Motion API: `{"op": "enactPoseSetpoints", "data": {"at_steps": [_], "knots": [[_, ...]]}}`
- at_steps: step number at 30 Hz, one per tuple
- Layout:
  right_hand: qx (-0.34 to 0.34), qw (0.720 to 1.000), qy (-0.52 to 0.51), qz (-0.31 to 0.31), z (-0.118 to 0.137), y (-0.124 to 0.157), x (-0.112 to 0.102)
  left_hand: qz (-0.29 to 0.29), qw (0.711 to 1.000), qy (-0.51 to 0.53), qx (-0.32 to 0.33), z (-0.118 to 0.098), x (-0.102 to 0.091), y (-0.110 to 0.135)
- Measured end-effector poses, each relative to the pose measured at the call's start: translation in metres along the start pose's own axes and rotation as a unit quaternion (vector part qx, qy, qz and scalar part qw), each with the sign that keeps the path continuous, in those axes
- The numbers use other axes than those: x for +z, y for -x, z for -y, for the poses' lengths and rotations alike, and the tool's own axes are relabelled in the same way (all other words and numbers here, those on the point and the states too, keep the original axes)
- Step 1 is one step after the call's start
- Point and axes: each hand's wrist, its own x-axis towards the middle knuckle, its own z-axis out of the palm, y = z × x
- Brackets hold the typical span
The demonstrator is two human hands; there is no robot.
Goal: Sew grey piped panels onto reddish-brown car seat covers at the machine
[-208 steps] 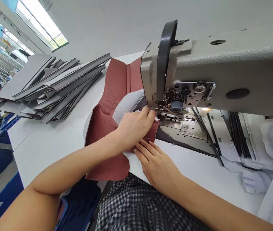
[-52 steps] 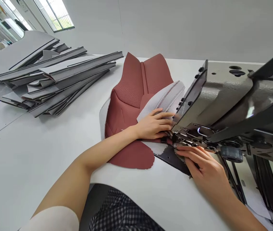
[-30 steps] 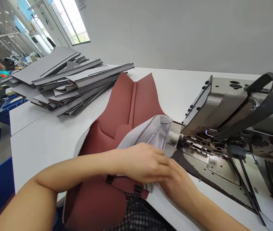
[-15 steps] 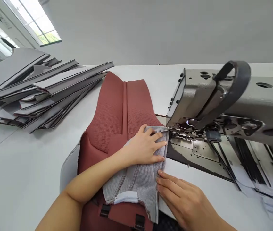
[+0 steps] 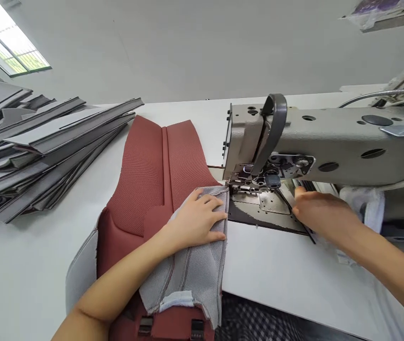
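My left hand [image 5: 200, 218] lies with fingers spread on the grey mesh underside [image 5: 205, 265] of a red perforated seat cover [image 5: 145, 175]. The folded edge of that piece reaches the presser foot of a sewing machine [image 5: 259, 137]. Under the machine's arm, my right hand [image 5: 317, 208] is at a bunch of narrow black strips [image 5: 307, 183]. Its fingers are curled and partly hidden, so what they hold cannot be made out. A white tab [image 5: 177, 299] and black clips [image 5: 197, 327] show at the cover's near end.
Left of the cover, a stack of grey trim panels [image 5: 56, 142] lies on the white table [image 5: 273, 270]. Clear plastic and white material [image 5: 369, 208] sit beyond my right hand. A checked dark cloth [image 5: 255, 317] shows below the table edge.
My right hand has left the cover's near edge and moved right to the black strips under the machine arm. My left hand stays on the cover. The view has turned right.
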Motion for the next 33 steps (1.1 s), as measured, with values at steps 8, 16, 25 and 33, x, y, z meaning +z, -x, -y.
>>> {"op": "enactPoseSetpoints", "data": {"at_steps": [8,16,25,33], "knots": [[0.150,0.976,-0.088,0.130,-0.025,-0.007,-0.021,0.019,1.000,-0.009,-0.004,0.010,0.002,-0.019],[0.295,0.622,-0.659,0.304,0.009,0.122,0.012,0.055,0.995,-0.068,0.048,-0.007,-0.007,-0.030],[0.174,0.911,-0.352,-0.128,0.007,0.071,-0.023,0.016,0.998,-0.030,0.050,-0.023,0.001,0.002],[0.305,0.893,-0.152,-0.293,-0.095,0.110,-0.072,-0.076,0.990,-0.066,0.100,-0.010,0.020,0.005]]}}
